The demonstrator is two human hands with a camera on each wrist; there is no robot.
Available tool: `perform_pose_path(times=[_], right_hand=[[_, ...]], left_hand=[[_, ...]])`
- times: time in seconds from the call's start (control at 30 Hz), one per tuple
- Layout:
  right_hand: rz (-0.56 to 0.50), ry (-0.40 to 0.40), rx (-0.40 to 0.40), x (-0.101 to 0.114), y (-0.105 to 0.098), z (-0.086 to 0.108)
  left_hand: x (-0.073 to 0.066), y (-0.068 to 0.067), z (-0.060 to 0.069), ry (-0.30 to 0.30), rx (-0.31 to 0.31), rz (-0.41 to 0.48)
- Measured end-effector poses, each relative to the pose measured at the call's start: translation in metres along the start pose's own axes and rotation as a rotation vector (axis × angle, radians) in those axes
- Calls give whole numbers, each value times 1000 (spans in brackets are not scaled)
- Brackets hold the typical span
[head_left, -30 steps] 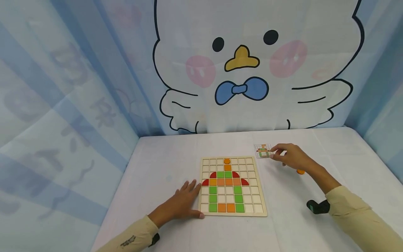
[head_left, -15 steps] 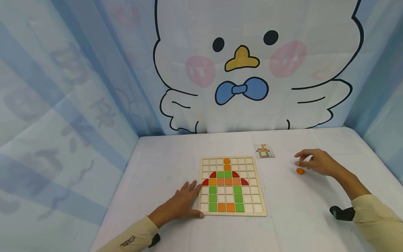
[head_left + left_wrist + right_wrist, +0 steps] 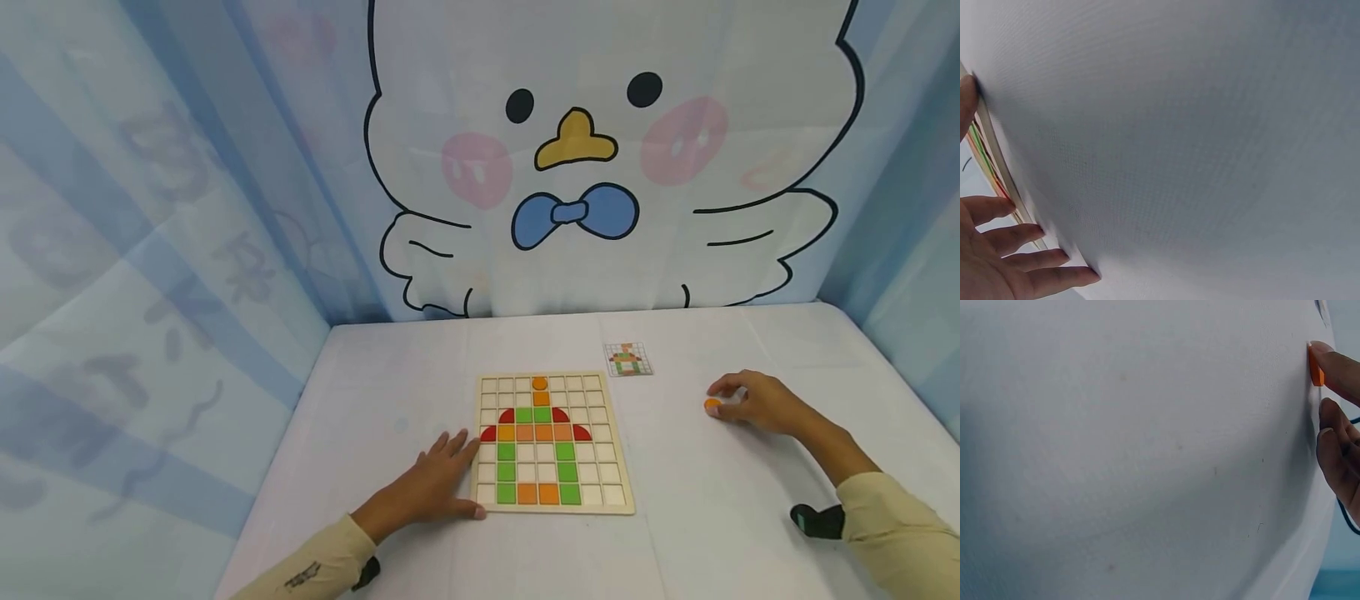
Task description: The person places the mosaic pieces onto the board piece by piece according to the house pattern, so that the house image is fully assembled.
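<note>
A square wooden grid board [image 3: 606,486] lies flat on the table. Green, orange and red pieces form a figure on it, topped by an orange round piece [image 3: 540,383]. My left hand [image 3: 438,479] is spread along the board's left edge, fingers straight; the left wrist view shows those fingers [image 3: 1016,240] beside the edge. Over on the right, my right hand [image 3: 761,402] has thumb and index finger at a loose orange disc [image 3: 711,404] on the table. In the right wrist view the thumb touches this disc [image 3: 1315,367], while other fingers curl beneath the palm.
A small pattern card [image 3: 628,359] with a similar figure lies behind the board's right corner. The white table [image 3: 375,375] is bordered by printed curtains [image 3: 570,283] at the back and sides.
My right hand has drawn back from the pattern card to the right and come down to the orange disc. The left hand stays at the board's edge.
</note>
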State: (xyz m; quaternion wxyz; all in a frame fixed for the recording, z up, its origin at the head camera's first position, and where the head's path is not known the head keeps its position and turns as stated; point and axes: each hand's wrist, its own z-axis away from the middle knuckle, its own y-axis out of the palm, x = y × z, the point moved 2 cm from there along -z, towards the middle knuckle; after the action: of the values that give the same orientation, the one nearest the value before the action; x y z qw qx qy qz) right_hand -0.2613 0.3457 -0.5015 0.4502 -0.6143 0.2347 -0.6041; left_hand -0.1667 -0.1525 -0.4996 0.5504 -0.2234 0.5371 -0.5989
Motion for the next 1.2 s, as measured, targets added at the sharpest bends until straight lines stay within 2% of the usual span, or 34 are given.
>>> perform_pose_path(times=[0.23,0.6,0.8,1.2], right_hand=[[-5,14,-2,0,3,2],[-61,-29,5,9,10,5],[-77,-34,15,26,12,2],[-147,-47,58,67,20,-15]], left_hand=[[0,1,-1,10,-5,0],[0,1,-1,4,-13,-10],[0,1,-1,1,-16,-15],[0,1,0,-13,9,-11]])
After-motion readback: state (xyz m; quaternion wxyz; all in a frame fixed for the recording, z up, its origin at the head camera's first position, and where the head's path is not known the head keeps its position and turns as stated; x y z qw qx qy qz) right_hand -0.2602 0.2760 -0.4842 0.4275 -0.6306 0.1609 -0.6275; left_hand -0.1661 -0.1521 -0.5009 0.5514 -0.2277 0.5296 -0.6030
